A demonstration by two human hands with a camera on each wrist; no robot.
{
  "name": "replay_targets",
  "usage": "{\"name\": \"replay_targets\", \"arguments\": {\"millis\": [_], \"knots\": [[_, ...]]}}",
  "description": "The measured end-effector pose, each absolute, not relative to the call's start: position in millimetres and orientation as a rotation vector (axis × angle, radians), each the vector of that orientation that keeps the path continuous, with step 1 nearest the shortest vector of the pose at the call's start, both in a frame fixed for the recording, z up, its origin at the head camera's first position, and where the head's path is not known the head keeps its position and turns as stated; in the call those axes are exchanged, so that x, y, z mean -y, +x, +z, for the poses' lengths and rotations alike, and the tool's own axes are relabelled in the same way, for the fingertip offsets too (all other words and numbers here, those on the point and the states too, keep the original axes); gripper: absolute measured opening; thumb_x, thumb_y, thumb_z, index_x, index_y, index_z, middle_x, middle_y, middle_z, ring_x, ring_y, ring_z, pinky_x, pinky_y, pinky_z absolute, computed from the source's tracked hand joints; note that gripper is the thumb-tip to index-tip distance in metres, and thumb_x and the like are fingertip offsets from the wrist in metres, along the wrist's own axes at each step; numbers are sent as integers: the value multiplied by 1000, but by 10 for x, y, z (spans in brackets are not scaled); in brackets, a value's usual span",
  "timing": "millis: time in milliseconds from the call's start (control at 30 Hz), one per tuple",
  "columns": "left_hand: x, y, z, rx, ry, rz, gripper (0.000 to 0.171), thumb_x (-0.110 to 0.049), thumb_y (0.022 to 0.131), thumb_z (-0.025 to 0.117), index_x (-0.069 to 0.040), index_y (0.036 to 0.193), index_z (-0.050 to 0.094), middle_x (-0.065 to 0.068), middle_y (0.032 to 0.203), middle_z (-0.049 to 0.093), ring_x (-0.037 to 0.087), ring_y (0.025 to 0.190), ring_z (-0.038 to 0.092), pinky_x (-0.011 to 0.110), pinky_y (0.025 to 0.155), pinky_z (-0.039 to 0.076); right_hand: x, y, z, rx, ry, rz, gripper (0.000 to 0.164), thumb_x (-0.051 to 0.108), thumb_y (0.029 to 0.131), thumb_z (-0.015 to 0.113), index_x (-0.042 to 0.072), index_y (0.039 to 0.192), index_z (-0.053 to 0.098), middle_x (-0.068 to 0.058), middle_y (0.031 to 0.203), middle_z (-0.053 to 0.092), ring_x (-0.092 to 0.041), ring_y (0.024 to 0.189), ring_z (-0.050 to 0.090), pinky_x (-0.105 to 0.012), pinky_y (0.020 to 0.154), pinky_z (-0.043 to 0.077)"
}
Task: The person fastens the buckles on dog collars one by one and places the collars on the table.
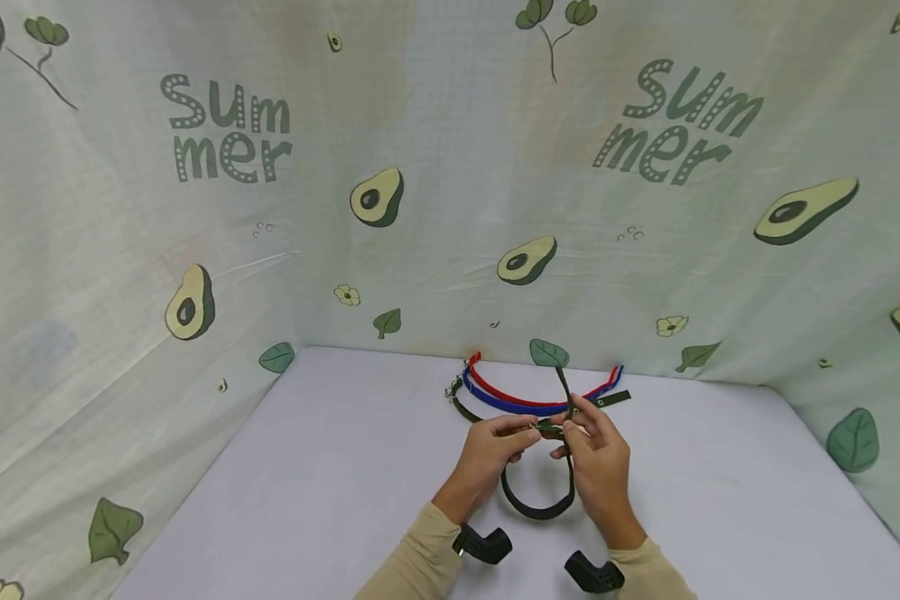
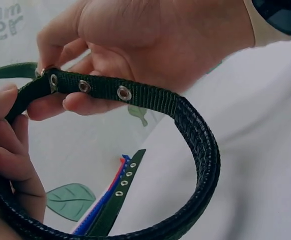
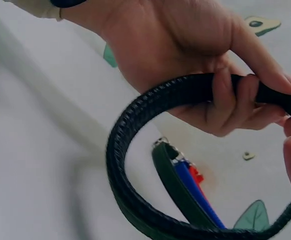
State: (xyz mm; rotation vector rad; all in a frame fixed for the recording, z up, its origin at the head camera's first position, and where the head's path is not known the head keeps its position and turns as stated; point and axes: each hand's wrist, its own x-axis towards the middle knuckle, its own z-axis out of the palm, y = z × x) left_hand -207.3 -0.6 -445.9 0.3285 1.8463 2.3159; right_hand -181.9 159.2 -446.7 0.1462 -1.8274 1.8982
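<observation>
A dark green pet collar (image 1: 542,512) hangs in a loop between my two hands, its padded part at the bottom. With fingers and thumb my left hand (image 1: 487,454) pinches the strap beside the buckle. Metal-ringed holes (image 2: 124,93) run along the strap past these fingers in the left wrist view. My right hand (image 1: 603,458) grips the collar on the other side of the buckle, thumb along the band and fingers curled round it. A free strap end sticks up above the right fingers. The buckle is mostly hidden by fingertips.
Behind my hands, a red collar (image 3: 195,174), a blue collar (image 1: 510,407) and another dark green collar (image 1: 613,398) lie side by side in a curve on the white table (image 1: 330,467). A printed curtain (image 1: 450,125) stands along the table's back and sides.
</observation>
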Motion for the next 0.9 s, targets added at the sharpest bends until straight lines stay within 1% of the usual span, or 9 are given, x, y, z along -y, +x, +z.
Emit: {"name": "replay_targets", "arguments": {"millis": [100,200,333,400,467,600,667,800,900], "knots": [[8,-2083,-4461,-1853,317,2317,32,-17,88,79,2,113,73,1,92,69,11,72,51,21,61,42,-1611,-1816,-4436,1838,225,1852,50,-15,95,53,1,142,52,-28,103,62,-16,76,73,-33,57,58],[3,-2091,-4469,-1859,317,2318,33,-18,88,79,4,113,73,1,90,68,12,71,49,22,61,41,-1627,-1810,-4423,1857,264,1829,57,-17,94,53,3,146,49,-30,104,59,-16,70,72,-35,56,58],[-5,-2095,-4474,-1866,311,2312,33,-19,88,78,3,113,73,0,89,67,12,71,48,23,60,39,-1654,-1800,-4404,1899,290,1787,60,-15,93,54,9,148,48,-25,105,60,-16,67,70,-35,57,58],[-9,-2096,-4471,-1879,309,2308,34,-20,89,78,2,113,73,0,89,66,13,71,47,23,60,39,-1670,-1801,-4398,1931,303,1743,61,-14,93,54,11,148,49,-21,105,60,-15,68,71,-34,59,59],[-9,-2096,-4468,-1910,310,2293,34,-22,88,78,1,113,74,0,90,67,12,72,49,23,61,39,-1682,-1805,-4394,1970,324,1676,60,-14,93,55,12,147,52,-19,103,62,-13,71,71,-32,61,59],[-1,-2091,-4477,-1997,327,2252,30,-24,89,78,-4,111,75,0,96,70,13,81,57,24,65,43,-1693,-1828,-4417,2026,373,1525,54,-16,91,56,6,140,58,-17,101,64,-12,78,70,-26,64,58],[4,-2089,-4489,-2027,357,2243,28,-23,90,76,-6,111,74,2,102,71,13,88,62,24,72,49,-1694,-1829,-4427,2032,393,1471,50,-17,90,57,4,136,61,-17,100,65,-13,81,69,-23,66,57],[12,-2088,-4513,-2029,437,2269,33,-21,92,74,1,116,70,11,113,70,16,100,66,24,87,53,-1692,-1813,-4428,2031,386,1415,43,-15,91,57,4,128,66,-15,97,68,-14,77,69,-20,64,56],[19,-2087,-4518,-2032,478,2279,37,-20,93,73,5,119,68,15,116,69,17,103,66,26,90,53,-1684,-1800,-4417,2038,378,1413,39,-15,92,56,4,124,68,-14,96,67,-15,71,69,-20,62,55]]}}
